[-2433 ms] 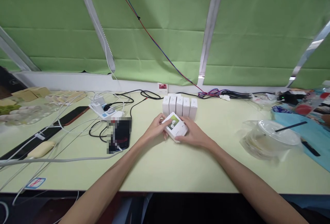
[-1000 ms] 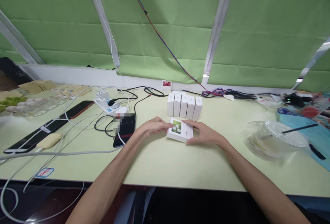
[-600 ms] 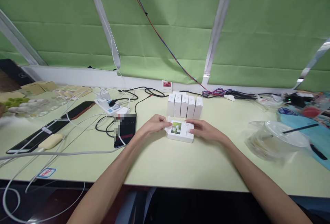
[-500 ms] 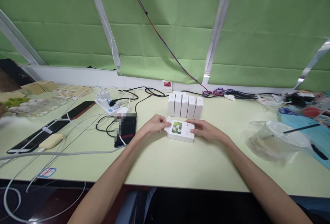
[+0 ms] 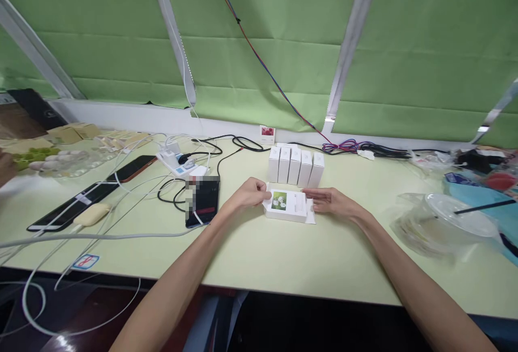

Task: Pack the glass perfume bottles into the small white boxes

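Observation:
A small white box (image 5: 288,205) with a flower picture on top lies flat on the pale green table (image 5: 283,255). My left hand (image 5: 251,193) pinches the box's left end flap. On the other side my right hand (image 5: 329,201) rests with fingers stretched out against the right end, where a white flap sticks out. Behind the box stands a row of several upright white boxes (image 5: 296,166).
A dark phone (image 5: 203,201) lies left of my hands among black and white cables, with a power strip (image 5: 178,163) behind it. Further left are two long dark devices (image 5: 93,193). A clear plastic bowl in a bag (image 5: 445,225) sits at the right.
The box was lowered from my hands to lie flat on the table. My left hand went to its left flap and my right hand slid to the right end, where a flap came out.

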A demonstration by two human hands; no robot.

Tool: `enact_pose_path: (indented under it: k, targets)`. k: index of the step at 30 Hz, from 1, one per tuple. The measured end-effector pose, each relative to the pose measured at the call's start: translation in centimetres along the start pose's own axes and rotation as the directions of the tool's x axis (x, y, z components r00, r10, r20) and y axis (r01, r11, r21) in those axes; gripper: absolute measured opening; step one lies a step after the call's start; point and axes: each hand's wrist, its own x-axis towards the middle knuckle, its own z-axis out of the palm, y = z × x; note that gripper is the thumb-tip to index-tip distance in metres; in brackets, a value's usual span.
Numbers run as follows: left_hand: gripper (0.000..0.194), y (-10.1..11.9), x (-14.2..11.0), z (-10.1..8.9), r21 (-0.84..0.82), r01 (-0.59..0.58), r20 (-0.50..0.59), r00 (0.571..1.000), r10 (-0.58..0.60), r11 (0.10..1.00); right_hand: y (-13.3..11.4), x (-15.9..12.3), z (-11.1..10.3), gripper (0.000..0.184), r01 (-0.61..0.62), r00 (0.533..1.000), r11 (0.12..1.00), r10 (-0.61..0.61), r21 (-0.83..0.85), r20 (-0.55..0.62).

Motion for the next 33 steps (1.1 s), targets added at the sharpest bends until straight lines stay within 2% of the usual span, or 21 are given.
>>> enact_pose_path:
  k: [3,5,10,13,16,18,22,26,33]
  targets:
    - [0.042,0.0,0.0,-0.2,-0.055,-0.024,-0.005,1.0,0.023,0.998,-0.2,-0.2,-0.1,0.064,0.059,0.997,0.997,-0.057,-0.053,0.043]
    - [0.045,0.2,0.0,-0.3,-0.102,-0.039,0.022,0.999,0.042,0.994,-0.6,-0.3,0.2,0.057,0.078,0.997,0.991,-0.075,-0.111,0.03]
    - [0.044,1.0,-0.5,-0.3,-0.139,-0.037,0.106,0.993,0.052,0.99,-1.7,-0.1,1.7,0.037,0.065,0.981,0.973,-0.103,-0.222,-0.165]
    - [0.037,1.2,-0.8,-0.6,-0.106,-0.051,0.127,0.99,0.064,0.993,-1.9,0.0,3.1,0.052,0.062,0.967,0.949,-0.134,-0.308,-0.219]
    - [0.027,1.4,-1.1,-1.0,-0.075,-0.054,0.19,0.979,0.067,0.996,-1.8,-0.1,4.1,0.079,0.065,0.971,0.871,-0.168,-0.487,-0.169]
    - [0.025,1.3,-1.1,-1.2,-0.029,-0.042,0.245,0.968,0.047,0.999,-1.7,-0.2,4.4,0.086,0.074,0.977,0.82,-0.175,-0.568,-0.125]
    - [0.034,1.0,-1.0,-1.3,0.081,0.012,0.242,0.97,-0.031,0.997,-1.7,-0.4,4.3,0.083,0.068,0.978,0.796,-0.172,-0.602,-0.118]
    - [0.051,0.5,-0.7,-1.1,0.118,0.065,0.25,0.964,-0.093,0.991,-1.9,-0.5,4.1,0.083,0.038,0.98,0.802,-0.146,-0.596,-0.135]
    - [0.041,-0.5,0.2,-0.6,0.115,0.12,0.289,0.946,-0.148,0.986,-2.3,-0.7,3.8,0.08,0.006,0.982,0.799,-0.118,-0.602,-0.147]
